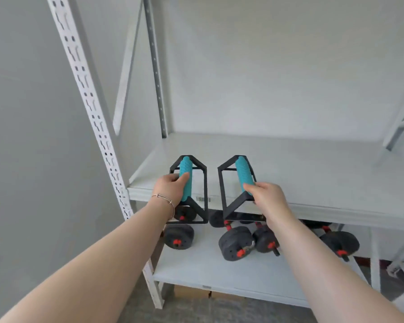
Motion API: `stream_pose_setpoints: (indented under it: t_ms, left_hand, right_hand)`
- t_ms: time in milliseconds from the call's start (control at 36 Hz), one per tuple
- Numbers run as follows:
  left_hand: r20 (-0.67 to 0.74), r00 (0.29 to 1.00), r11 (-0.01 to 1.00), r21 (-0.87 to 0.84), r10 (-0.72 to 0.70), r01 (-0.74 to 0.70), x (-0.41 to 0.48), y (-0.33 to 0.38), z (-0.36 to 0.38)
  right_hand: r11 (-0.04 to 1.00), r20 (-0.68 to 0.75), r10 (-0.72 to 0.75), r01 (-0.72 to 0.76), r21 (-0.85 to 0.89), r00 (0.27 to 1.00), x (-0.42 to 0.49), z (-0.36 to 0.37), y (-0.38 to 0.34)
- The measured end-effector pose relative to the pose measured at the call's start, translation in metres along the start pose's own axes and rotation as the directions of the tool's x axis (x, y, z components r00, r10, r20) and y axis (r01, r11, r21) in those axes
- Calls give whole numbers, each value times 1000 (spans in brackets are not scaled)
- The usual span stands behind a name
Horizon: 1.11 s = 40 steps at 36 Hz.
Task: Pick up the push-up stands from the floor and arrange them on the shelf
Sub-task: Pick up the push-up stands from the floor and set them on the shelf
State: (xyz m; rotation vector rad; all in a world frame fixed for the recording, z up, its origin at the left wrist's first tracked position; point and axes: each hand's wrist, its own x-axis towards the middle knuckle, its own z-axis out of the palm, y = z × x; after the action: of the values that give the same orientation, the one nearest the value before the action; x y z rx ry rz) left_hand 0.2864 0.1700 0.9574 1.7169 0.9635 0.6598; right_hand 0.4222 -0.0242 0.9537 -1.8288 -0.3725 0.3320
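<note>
Both forearms reach forward from below, nearly straight, with the wrists a little bent down. The left hand [170,186] has its fingers closed around the near end of a turquoise foam grip, and the thumb lies along the grip's side. A thin bracelet [164,197] sits on this wrist. The right hand [265,197] is clamped in the same way on the near end of the second grip.

Each hand carries one push-up stand by its handle, probably because the handle is the natural place to hold and it keeps the black frame level. Beyond the left fingers, the left push-up stand [189,190] extends forward over the shelf board [313,180], and its near foot hangs in front of the board's edge. Beyond the right fingers, the right push-up stand [237,187] does the same, turned slightly outward. I cannot tell if the far feet touch the board already.

Below the fingers, on the lower shelf [196,266], lie black dumbbells [237,243] with red collars.
</note>
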Motion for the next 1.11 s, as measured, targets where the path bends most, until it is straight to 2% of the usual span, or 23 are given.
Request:
stream_pose_setpoints:
  t_ms: [194, 389, 583, 667, 861, 1000, 1111]
  left_hand:
    - [54, 998, 997, -71, 19, -15, 107, 22, 19]
    - [96, 995, 1000, 14, -26, 25, 213, 20, 40]
    - [147, 987, 994, 91, -70, 57, 290, 6, 49]
    - [137, 988, 987, 156, -67, 45, 309, -3, 49]
    - [168, 979, 982, 171, -112, 83, 335, -19, 49]
    - [169, 984, 963, 270, -58, 11, 333, -19, 48]
    - [110, 991, 913, 393, 73, -111, 314, -12, 47]
  right_hand:
    - [1000, -74, 8, -10, -27, 997, 91, 33, -21]
    - [993, -145, 107, -112, -24, 984, 172, 82, -27]
    - [980, -128, 190, -195, -29, 973, 225, 128, -33]
    - [979, -103, 193, -199, -47, 976, 234, 144, -34]
    - [977, -99, 162, -174, -124, 982, 245, 162, -29]
    - [970, -103, 75, -97, -221, 992, 240, 161, -20]
    - [948, -145, 3, -49, -316, 989, 228, 154, -16]
